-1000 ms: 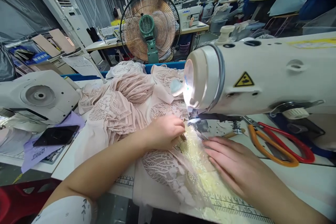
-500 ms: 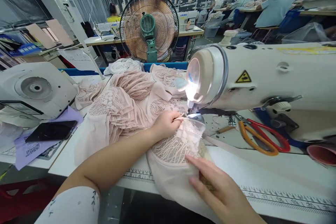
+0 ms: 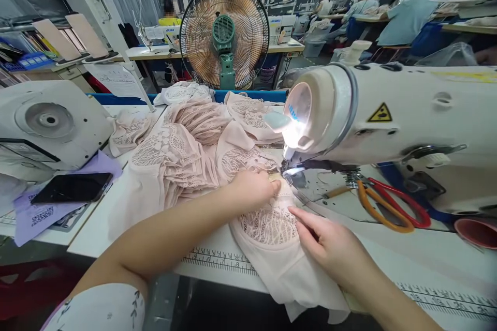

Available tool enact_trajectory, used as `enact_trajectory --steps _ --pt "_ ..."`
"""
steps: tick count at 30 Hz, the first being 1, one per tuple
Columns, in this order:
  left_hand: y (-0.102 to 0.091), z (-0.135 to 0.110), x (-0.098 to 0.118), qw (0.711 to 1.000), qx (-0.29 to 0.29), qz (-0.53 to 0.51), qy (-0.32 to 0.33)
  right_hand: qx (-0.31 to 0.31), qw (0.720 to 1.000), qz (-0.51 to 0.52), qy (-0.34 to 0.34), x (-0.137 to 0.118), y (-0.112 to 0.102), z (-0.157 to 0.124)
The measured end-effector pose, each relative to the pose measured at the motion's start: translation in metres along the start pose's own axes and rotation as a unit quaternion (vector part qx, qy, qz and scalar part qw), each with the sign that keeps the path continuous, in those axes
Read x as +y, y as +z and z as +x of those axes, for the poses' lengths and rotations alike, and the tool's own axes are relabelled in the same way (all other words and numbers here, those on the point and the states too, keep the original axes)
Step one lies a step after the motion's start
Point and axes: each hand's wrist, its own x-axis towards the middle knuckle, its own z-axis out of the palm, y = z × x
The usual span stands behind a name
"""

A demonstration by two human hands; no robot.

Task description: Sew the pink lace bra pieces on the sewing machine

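A pale pink lace bra piece (image 3: 267, 227) lies at the front of the sewing machine (image 3: 407, 114), its upper edge close under the lit needle area. My left hand (image 3: 254, 191) is closed on that upper edge, just left of the presser foot (image 3: 293, 169). My right hand (image 3: 330, 243) holds the piece's right edge, index finger and thumb close together on the lace. Plain cloth hangs from the cup over the table's front edge. The fingertips under the fabric are hidden.
Pink lace pieces (image 3: 186, 150) are heaped behind my left arm. Orange-handled scissors (image 3: 384, 209) and a red-handled pair (image 3: 415, 207) lie right of the needle. A phone (image 3: 72, 187) rests on purple paper at left. A large fan (image 3: 223, 36) stands behind the table.
The lace edge has moved in closer to the needle. My left hand has shifted right and forward with it. My right hand has moved up and right, its fingers closing on the piece's edge.
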Motion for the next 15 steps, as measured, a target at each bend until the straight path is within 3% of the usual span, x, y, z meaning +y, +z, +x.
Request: enact_trajectory --steps 4,15 --pt "-0.011 0.005 -0.003 0.998 -0.049 -0.043 0.004 -0.019 1.000 -0.014 -0.003 0.001 -0.003 0.002" --pt "-0.024 0.015 0.006 0.986 -0.081 -0.138 -0.036 -0.028 0.998 -0.043 -0.023 0.009 -0.008 0.014"
